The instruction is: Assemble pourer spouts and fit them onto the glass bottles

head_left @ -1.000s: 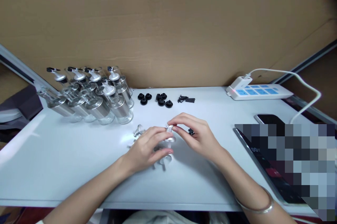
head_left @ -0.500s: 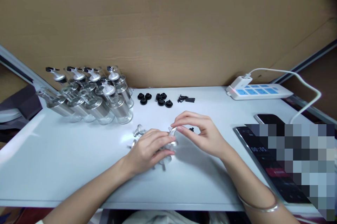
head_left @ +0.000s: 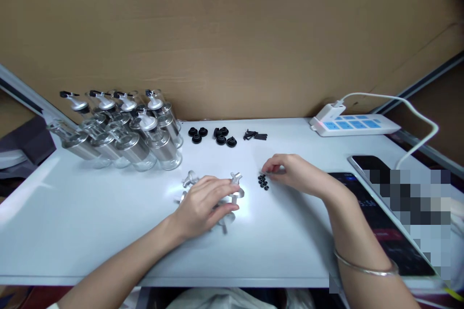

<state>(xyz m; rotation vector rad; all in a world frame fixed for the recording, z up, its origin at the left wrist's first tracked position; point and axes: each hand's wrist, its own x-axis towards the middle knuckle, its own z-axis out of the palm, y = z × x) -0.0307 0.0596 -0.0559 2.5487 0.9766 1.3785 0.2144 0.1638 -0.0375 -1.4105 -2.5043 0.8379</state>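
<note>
My left hand (head_left: 201, 207) grips a silver pourer spout (head_left: 237, 192) upright between fingertips and thumb. More silver spouts (head_left: 190, 178) lie beside and partly beneath that hand. Over a small pile of tiny black rings or caps (head_left: 263, 182), my right hand (head_left: 286, 169) has thumb and fingers pinched together at the pile's upper edge. What sits between those fingertips, if anything, is too small to tell.
Glass bottles with steel sleeves (head_left: 163, 147) cluster at back left, several with pourers fitted. Black stoppers (head_left: 221, 139) and thin black tubes (head_left: 260, 136) lie along the back. On the right are a power strip (head_left: 355, 125), a white cable (head_left: 416, 103) and a phone (head_left: 368, 164).
My right hand has left the spout and moved right to the tiny black parts. My left hand stays nearly where it was, with the spout still held.
</note>
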